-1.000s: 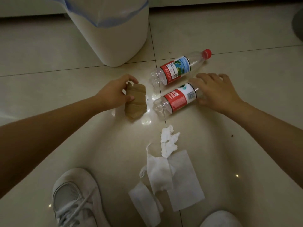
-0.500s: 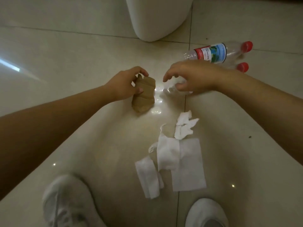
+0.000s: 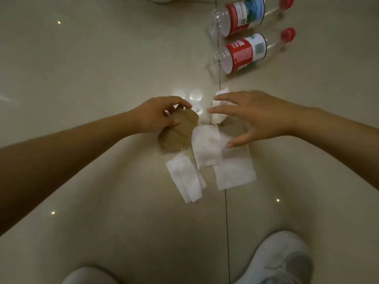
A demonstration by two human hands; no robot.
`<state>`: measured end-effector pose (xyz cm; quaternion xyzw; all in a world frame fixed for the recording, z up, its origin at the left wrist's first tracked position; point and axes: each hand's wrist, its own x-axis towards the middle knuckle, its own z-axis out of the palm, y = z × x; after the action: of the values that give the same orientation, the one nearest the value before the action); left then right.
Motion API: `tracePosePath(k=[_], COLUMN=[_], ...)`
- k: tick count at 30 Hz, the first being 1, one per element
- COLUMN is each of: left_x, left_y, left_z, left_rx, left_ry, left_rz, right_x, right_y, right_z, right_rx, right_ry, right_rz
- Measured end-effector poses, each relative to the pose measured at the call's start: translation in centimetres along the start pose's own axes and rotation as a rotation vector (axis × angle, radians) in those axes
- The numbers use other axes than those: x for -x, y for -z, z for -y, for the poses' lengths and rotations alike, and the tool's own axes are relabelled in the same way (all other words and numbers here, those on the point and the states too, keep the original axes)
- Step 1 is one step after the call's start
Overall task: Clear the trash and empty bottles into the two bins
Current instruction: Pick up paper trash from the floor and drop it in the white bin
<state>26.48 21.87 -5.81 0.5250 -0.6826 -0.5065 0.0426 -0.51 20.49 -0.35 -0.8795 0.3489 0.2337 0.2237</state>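
Glossy cream floor tiles (image 3: 86,68) run under everything, with a dark grout line passing through the litter. At centre the left hand (image 3: 155,116) has its fingers (image 3: 180,102) curled round a crumpled brown paper wad (image 3: 177,133), pinching its upper end while the lower end looks to be at the floor or only just off it. Just beside it, the right hand (image 3: 260,117) is spread, fingers straight and holding nothing, over a small scrunched tissue (image 3: 218,117) and the flat white tissue sheets (image 3: 207,148) that overlap one another below it; whether the thumb touches a sheet I cannot tell. Two empty plastic bottles (image 3: 244,53) with red caps and red labels lie on their sides, parallel and close together, well apart from both hands toward the top right. Only a sliver of white at the top edge may be a bin. White shoes (image 3: 281,261) frame the bottom. The tissues will likely be feather-light and limp, best raked together and bunched in a fist. The bottles should be light, smooth and prone to rolling; taking them round the labelled middle or the neck seems safest.
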Motion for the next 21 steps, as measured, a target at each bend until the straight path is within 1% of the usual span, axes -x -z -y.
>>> tracePosePath(k=[3, 5, 7, 10, 12, 14, 17, 20, 21], left_x=[0.2, 0.3, 0.5, 1.0, 1.4, 1.5, 1.8, 1.7, 1.6], left_y=[-1.0, -1.5, -2.1, -2.1, -1.8, -2.1, -3.0, -3.6, -3.8], left_z=[0.1, 0.5, 0.2, -0.7, -1.0, -1.4, -1.7, -2.1, -2.1], left_rx=[-0.038, -0.063, -0.067, -0.070, 0.000, 0.040, -0.007, -0.010, -0.050], left_ry=[-0.018, -0.033, -0.035, -0.031, -0.022, -0.028, -0.080, -0.096, -0.102], left_rz=[0.054, 0.058, 0.058, -0.010, -0.062, -0.066, -0.018, -0.027, -0.023], right_x=[-0.2, -0.6, -0.5, 0.2, 0.5, 0.4, -0.1, -0.5, -0.6], right_y=[-2.6, -3.6, -3.8, -4.3, -4.8, -5.8, -7.2, -7.3, -7.2], right_z=[0.5, 0.6, 0.9, 1.1, 1.2, 1.2, 1.5, 1.7, 1.7], right_rx=[0.030, 0.070, 0.098, 0.114, 0.157, 0.222, 0.161, 0.077, 0.060], right_ry=[-0.008, 0.003, -0.006, -0.034, -0.037, -0.043, -0.075, -0.093, -0.101], right_rz=[0.019, -0.002, 0.009, 0.011, 0.009, 0.003, -0.037, -0.122, -0.149])
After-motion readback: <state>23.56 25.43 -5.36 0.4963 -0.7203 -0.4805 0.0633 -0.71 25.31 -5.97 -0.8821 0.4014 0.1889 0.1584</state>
